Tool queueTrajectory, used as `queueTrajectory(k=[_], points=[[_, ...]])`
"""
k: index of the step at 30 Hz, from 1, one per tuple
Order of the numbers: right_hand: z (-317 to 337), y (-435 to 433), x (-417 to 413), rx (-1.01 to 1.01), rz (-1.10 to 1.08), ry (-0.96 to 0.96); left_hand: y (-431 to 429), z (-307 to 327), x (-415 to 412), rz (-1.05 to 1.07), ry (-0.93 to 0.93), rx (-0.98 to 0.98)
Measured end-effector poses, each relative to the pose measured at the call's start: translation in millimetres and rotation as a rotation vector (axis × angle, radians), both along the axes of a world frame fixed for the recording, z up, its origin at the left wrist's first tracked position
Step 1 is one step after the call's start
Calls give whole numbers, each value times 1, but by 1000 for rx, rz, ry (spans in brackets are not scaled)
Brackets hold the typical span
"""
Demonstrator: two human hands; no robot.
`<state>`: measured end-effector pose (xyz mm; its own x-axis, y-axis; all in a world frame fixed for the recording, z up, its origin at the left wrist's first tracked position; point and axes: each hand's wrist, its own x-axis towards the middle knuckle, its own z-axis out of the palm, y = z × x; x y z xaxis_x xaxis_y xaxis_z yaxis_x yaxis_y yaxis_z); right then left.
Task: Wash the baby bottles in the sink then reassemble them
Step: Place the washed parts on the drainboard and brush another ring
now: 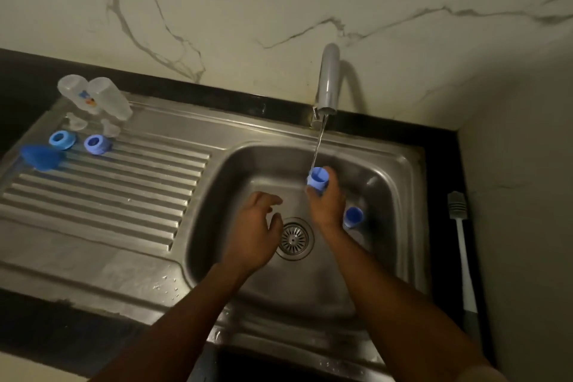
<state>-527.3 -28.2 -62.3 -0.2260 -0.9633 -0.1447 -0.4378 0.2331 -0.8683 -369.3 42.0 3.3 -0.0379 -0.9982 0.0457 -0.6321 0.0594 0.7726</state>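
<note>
My right hand (327,201) grips a blue bottle cap (317,177), open side up, under the stream of water from the tap (328,80). My left hand (255,226) hovers over the sink basin (248,164) left of the drain (293,238), fingers loosely curled, holding nothing. A second blue cap (353,216) lies in the basin just right of my right hand. On the drainboard at far left stand two clear bottles (96,96) upside down, two clear nipples (93,125), two blue collar rings (79,141) and a dark blue piece (40,156).
A white bottle brush (462,254) lies on the dark counter right of the sink. The ribbed drainboard (124,183) stretches left of the basin. A marble wall rises behind the tap and on the right side.
</note>
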Motion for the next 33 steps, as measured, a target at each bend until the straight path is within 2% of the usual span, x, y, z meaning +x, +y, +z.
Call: queueTrajectory(k=[3,4,6,8,9,12,14,16,19,22,24,27,30,33], points=[[17,-6,2,-3,68,64,-13,4,-3,14,9,-14],[21,-10,4,5,29,66,-14,4,-4,10,19,-11],[30,-18,7,72,-13,82,-14,3,-7,-10,42,5],[38,-27,10,181,42,99,-14,0,-9,-36,57,19],[42,-31,11,239,-3,9,-14,-1,-9,-40,61,30],[65,-35,11,463,-111,-469,-16,-2,-8,-29,123,58],[80,-31,12,575,-129,-641,-22,0,-7,-42,212,37],[88,-28,13,623,-161,-717,-36,2,-5,-90,298,46],[90,-21,15,697,-160,-728,-62,4,-7,-217,421,141],[95,-5,13,669,-161,-899,-73,6,-14,-306,500,207],[101,5,12,614,-221,-791,-76,1,-21,-289,508,212],[106,26,9,549,-312,-521,-84,0,-29,-160,441,256],[98,47,2,546,-370,-513,-101,13,-44,-196,384,301],[93,65,-6,445,-344,-369,-114,29,-56,-198,358,189]])
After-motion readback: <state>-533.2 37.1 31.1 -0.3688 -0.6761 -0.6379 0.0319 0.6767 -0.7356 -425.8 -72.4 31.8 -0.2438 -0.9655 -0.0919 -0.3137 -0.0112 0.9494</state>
